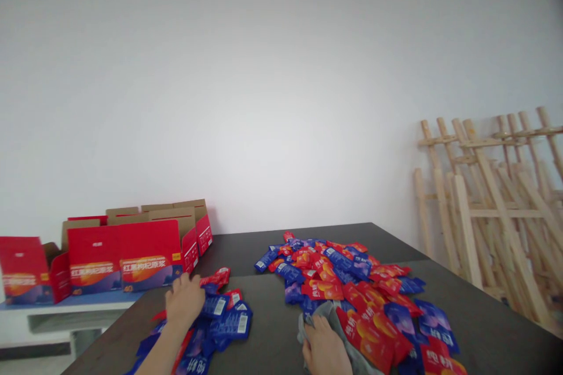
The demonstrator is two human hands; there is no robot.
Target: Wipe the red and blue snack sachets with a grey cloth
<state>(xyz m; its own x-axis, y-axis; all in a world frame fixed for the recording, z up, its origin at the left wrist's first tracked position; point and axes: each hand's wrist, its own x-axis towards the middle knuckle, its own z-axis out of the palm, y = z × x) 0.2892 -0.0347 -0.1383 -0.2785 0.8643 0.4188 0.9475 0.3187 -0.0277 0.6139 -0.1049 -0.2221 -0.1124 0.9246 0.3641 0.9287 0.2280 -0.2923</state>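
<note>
My left hand [185,300] lies flat with fingers spread on a small heap of blue and red sachets [222,316] at the near left of the dark table [475,316]. My right hand [324,347] is at the bottom edge, its fingers curled on a grey cloth [331,312] that lies under the near side of a big pile of red and blue sachets [347,281]. The lower part of the right hand is cut off by the frame.
Open red cardboard boxes [132,255] stand on a lower white and blue surface [65,307] at the left. Wooden easels [492,211] lean against the white wall at the right, beyond the table's edge.
</note>
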